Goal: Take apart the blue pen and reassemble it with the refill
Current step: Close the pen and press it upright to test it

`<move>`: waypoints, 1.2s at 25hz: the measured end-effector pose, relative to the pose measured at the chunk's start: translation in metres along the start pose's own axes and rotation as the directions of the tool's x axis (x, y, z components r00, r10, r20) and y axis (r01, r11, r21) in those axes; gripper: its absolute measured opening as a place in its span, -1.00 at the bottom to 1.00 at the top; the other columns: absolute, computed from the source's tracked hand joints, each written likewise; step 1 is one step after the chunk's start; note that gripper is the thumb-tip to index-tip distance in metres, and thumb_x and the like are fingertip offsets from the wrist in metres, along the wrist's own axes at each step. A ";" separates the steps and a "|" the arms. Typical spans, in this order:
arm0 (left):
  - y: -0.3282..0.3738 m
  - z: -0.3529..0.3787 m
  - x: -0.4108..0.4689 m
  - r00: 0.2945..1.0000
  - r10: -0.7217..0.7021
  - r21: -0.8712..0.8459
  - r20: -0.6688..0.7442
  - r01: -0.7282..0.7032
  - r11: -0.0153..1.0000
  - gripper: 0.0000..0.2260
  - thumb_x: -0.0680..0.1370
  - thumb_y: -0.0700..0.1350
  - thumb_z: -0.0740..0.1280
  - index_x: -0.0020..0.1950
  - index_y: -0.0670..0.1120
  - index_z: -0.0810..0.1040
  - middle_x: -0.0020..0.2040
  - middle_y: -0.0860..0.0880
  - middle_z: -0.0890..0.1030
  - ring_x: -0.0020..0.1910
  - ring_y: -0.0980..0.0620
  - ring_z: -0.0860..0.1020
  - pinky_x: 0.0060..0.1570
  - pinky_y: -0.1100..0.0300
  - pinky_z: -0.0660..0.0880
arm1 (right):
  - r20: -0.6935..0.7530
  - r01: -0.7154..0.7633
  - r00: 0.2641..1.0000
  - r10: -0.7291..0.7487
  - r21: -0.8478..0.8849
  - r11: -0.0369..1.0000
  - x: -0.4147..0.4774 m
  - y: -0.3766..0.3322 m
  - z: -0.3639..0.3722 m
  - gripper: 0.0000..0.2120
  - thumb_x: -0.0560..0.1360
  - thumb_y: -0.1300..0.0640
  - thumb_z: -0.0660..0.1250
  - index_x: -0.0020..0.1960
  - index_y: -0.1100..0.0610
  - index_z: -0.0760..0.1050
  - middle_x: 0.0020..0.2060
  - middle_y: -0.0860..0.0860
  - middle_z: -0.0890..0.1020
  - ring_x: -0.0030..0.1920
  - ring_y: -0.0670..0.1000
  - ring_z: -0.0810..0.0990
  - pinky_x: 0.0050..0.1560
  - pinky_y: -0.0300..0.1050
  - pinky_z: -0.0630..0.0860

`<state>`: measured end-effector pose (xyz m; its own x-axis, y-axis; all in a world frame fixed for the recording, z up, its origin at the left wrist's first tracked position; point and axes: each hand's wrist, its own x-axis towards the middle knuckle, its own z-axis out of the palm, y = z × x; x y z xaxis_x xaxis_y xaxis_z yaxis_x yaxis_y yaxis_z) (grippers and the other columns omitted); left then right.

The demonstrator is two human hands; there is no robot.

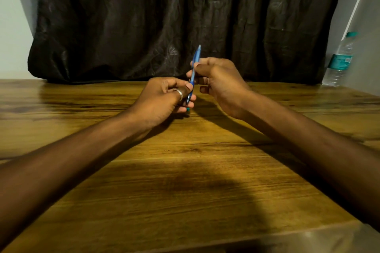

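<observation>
The blue pen (196, 58) stands nearly upright above the wooden table (185, 170), its upper end pointing away from me. My right hand (220, 80) pinches the pen's upper barrel between thumb and fingers. My left hand (164, 98), with a ring on one finger, grips the pen's lower end, and a small teal tip shows just below its fingers. Both hands hide the middle and lower part of the pen, so I cannot tell whether the parts are joined or separated. No separate refill is in sight.
A clear plastic water bottle (340, 61) with a teal cap and label stands at the table's far right. A dark curtain (185, 16) hangs behind the table's back edge. Pale walls flank it on both sides.
</observation>
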<state>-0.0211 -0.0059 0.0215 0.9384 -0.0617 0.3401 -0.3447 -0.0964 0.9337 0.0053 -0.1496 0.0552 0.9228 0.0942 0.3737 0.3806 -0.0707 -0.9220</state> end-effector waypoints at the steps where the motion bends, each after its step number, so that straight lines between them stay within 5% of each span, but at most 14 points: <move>1: -0.001 -0.001 0.002 1.000 0.015 0.017 -0.005 -0.015 1.000 -0.88 0.63 -0.10 0.33 -0.01 -0.04 0.67 -0.24 0.03 0.73 -0.24 0.14 0.68 -0.22 0.30 0.60 | -0.010 0.014 1.000 -0.014 -0.013 1.000 0.000 0.001 -0.001 -0.87 0.60 0.19 0.27 0.04 0.14 0.59 -0.15 0.04 0.70 -0.12 -0.01 0.61 -0.14 -0.10 0.43; 4: -0.006 -0.013 0.008 0.989 0.134 0.268 -0.057 -0.114 0.957 -0.88 0.62 -0.07 0.34 -0.01 0.02 0.69 -0.17 0.09 0.72 -0.16 0.18 0.67 -0.13 0.23 0.61 | -0.082 0.028 0.996 -0.036 -0.091 0.995 0.003 0.003 -0.005 -0.88 0.60 0.14 0.31 0.05 0.12 0.61 -0.13 0.03 0.72 -0.14 -0.08 0.62 -0.18 -0.14 0.45; 7: -0.012 -0.029 0.011 0.971 0.239 0.612 -0.023 -0.175 0.771 -0.88 0.60 -0.04 0.37 0.09 0.06 0.68 -0.05 0.14 0.69 -0.09 0.22 0.61 -0.11 0.24 0.55 | -0.124 0.021 0.991 -0.047 -0.203 0.979 0.004 0.005 -0.010 -0.91 0.58 0.11 0.35 -0.02 0.09 0.62 -0.13 0.05 0.72 -0.13 -0.06 0.64 -0.20 -0.19 0.50; 10: -0.021 -0.035 0.015 0.977 0.214 0.760 0.023 -0.156 0.631 -0.83 0.60 -0.03 0.36 0.16 0.03 0.67 0.07 0.05 0.70 0.00 0.12 0.60 -0.04 0.21 0.46 | -0.112 0.012 0.993 -0.045 -0.285 0.959 0.006 0.010 -0.013 -0.92 0.55 0.11 0.40 -0.08 0.10 0.63 -0.18 0.04 0.70 -0.18 -0.07 0.65 -0.24 -0.22 0.49; 15: -0.027 -0.036 0.020 0.990 0.137 0.829 0.045 -0.113 0.547 -0.80 0.58 0.03 0.36 0.17 0.05 0.68 0.10 0.04 0.72 0.05 0.02 0.63 0.05 0.10 0.56 | -0.090 -0.021 0.996 -0.018 -0.412 0.911 0.013 0.019 -0.011 -0.90 0.48 0.07 0.48 -0.13 0.10 0.66 -0.27 0.00 0.72 -0.24 -0.09 0.68 -0.23 -0.15 0.58; 22: -0.032 -0.031 0.023 0.981 0.181 0.851 0.065 -0.149 0.504 -0.84 0.55 0.00 0.40 0.11 0.09 0.70 -0.03 0.07 0.73 -0.16 0.13 0.55 -0.22 0.23 0.38 | -0.037 0.025 0.998 -0.053 -0.549 0.835 0.017 0.029 -0.012 -0.88 0.45 0.03 0.50 -0.16 0.08 0.65 -0.28 -0.05 0.71 -0.21 -0.13 0.67 -0.17 -0.15 0.62; 30: -0.027 -0.023 0.019 0.989 0.140 0.822 0.052 -0.122 0.556 -0.79 0.50 0.09 0.43 0.08 0.07 0.71 -0.29 0.18 0.62 -0.21 0.14 0.58 -0.31 0.26 0.37 | 0.028 0.005 0.999 0.022 -0.721 0.693 0.014 0.037 -0.011 -0.86 0.35 0.11 0.50 -0.32 0.15 0.65 -0.44 -0.01 0.67 -0.45 -0.15 0.60 -0.50 -0.27 0.48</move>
<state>0.0065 0.0189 0.0052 0.8784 -0.1265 0.4609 -0.3266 -0.8629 0.3857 0.0327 -0.1615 0.0278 0.9289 0.1208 0.3501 0.3120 -0.7646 -0.5639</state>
